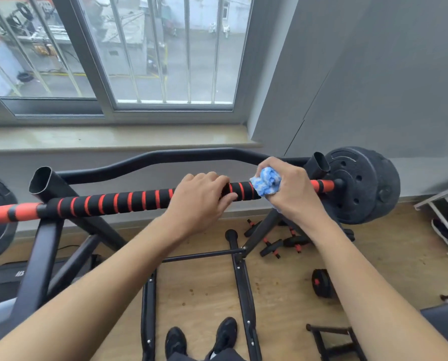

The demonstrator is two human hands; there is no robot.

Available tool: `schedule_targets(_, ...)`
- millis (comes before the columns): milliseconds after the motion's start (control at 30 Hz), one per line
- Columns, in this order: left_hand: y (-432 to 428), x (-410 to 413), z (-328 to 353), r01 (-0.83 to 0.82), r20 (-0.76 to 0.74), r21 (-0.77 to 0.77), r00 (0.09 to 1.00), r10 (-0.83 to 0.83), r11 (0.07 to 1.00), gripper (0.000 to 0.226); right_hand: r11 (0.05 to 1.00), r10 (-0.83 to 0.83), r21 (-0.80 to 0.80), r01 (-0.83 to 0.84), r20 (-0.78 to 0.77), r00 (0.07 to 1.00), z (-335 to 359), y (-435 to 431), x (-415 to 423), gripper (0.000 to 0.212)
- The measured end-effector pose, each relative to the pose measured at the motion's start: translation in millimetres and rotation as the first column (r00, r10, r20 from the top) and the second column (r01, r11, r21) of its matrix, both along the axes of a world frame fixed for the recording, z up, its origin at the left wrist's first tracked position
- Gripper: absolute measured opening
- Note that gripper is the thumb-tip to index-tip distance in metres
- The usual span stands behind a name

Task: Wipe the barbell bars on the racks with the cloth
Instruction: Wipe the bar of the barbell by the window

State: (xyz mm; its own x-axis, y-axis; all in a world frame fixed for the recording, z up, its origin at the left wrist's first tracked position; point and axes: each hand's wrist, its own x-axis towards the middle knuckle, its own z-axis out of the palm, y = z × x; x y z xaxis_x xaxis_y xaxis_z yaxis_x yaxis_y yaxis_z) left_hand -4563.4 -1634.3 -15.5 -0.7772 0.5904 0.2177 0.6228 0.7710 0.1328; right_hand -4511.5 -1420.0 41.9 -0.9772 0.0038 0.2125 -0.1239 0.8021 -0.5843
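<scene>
Black-and-red striped barbell bar [129, 201] lies across the black rack [45, 230], weight plate [361, 186] at its right end. Left hand [199, 201]: fingers curled over the bar. Right hand [290, 188]: fingers clamped on blue-white cloth [266, 182], pressed against the bar.

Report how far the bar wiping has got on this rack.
Done: cannot be judged; no visible difference between wiped and unwiped stretches. In hand: the right hand grips the blue cloth wrapped onto the barbell bar near the right weight plate, while the left hand holds the bar beside it. Left, probably: the long striped stretch toward the left rack post.
</scene>
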Motion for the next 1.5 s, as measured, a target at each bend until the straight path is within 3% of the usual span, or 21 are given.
schedule_targets(100,6.5,11.6,-15.9,-0.037,-0.135,-0.102,0.991,0.023,0.994,0.055,0.998,0.036,0.046,-0.039,0.062,0.997,-0.8,-2.7,-12.4,0.031)
schedule_targets(200,5.6,1.6,-13.6,-0.003,-0.102,-0.064,0.995,-0.004,0.998,0.054,0.991,0.09,0.093,-0.096,0.065,0.994,-0.7,-1.7,-11.1,0.03)
schedule_targets(333,8.5,-15.1,7.2,-0.002,0.254,-0.034,0.967,0.01,0.999,0.045,0.991,0.092,0.094,-0.092,0.006,0.996,-6.5,-1.6,-3.0,0.034)
schedule_targets(467,8.2,-35.4,21.5,0.028,0.615,0.013,0.788,-0.03,1.0,0.048,0.997,0.05,0.052,-0.05,-0.001,0.999,-11.5,-3.7,4.1,0.038)
schedule_targets(600,8.4,-48.8,30.6,-0.009,0.807,0.112,0.585,-0.086,0.994,0.051,0.999,0.036,0.006,-0.036,0.007,0.999,-16.6,-3.8,13.6,0.039)
schedule_targets(667,7.8,-48.6,32.3,0.01,0.796,0.083,0.601,-0.073,0.996,0.051,0.999,0.034,0.0,-0.034,-0.018,0.999,-17.5,-7.9,14.0,0.04)
schedule_targets(700,5.8,-44.8,29.3,0.035,0.729,0.04,0.682,-0.053,0.999,0.051,0.999,0.034,-0.003,-0.034,-0.031,0.999,-17.7,-11.0,14.1,0.039)
schedule_targets(767,0.2,-32.5,16.3,0.072,0.389,-0.05,0.92,-0.047,0.996,0.052,0.999,0.022,-0.029,-0.024,-0.053,0.998,-17.0,-14.6,14.6,0.038)
schedule_targets(800,-3.3,-24.2,8.5,0.089,0.184,-0.079,0.98,-0.074,0.993,0.054,0.998,0.007,-0.056,-0.01,-0.059,0.998,-16.7,-15.7,15.9,0.038)
schedule_targets(833,-6.1,-16.8,3.4,0.118,0.037,-0.11,0.993,-0.114,0.987,0.056,0.996,-0.018,-0.085,0.012,-0.068,0.998,-18.1,-16.0,17.2,0.037)
schedule_targets(900,-8.0,-11.8,-3.2,0.172,-0.055,-0.124,0.982,-0.18,0.977,0.054,0.989,-0.077,-0.135,0.064,-0.096,0.992,-23.9,-18.0,20.9,0.035)
schedule_targets(1033,-5.2,-21.7,1.7,0.179,0.053,-0.037,0.983,-0.177,0.983,0.044,0.964,-0.172,-0.226,0.139,-0.137,0.976,-34.7,-27.8,24.4,0.035)
schedule_targets(1100,-5.3,-28.4,7.0,0.178,0.207,0.032,0.962,-0.181,0.983,0.035,0.955,-0.204,-0.248,0.164,-0.148,0.968,-36.5,-30.2,21.7,0.037)
schedule_targets(1200,-6.2,-44.3,19.5,0.129,0.586,0.144,0.787,-0.19,0.981,0.034,0.945,-0.223,-0.274,0.182,-0.13,0.966,-37.7,-29.9,19.9,0.04)
schedule_targets(1267,-6.3,-52.8,22.9,0.099,0.714,0.187,0.67,-0.204,0.977,0.037,0.94,-0.223,-0.291,0.179,-0.123,0.967,-37.6,-29.6,21.0,0.038)
schedule_targets(1400,-6.4,-58.8,29.6,0.076,0.763,0.21,0.61,-0.212,0.975,0.038,0.942,-0.192,-0.3,0.152,-0.109,0.975,-33.8,-26.2,18.8,0.036)
schedule_targets(1433,-5.6,-55.8,31.3,0.092,0.747,0.181,0.635,-0.198,0.979,0.038,0.946,-0.176,-0.291,0.139,-0.103,0.979,-31.9,-25.0,18.0,0.036)
schedule_targets(1500,-3.0,-41.0,27.2,0.108,0.604,0.054,0.788,-0.119,0.993,0.04,0.956,-0.15,-0.265,0.128,-0.066,0.987,-26.5,-22.2,17.0,0.036)
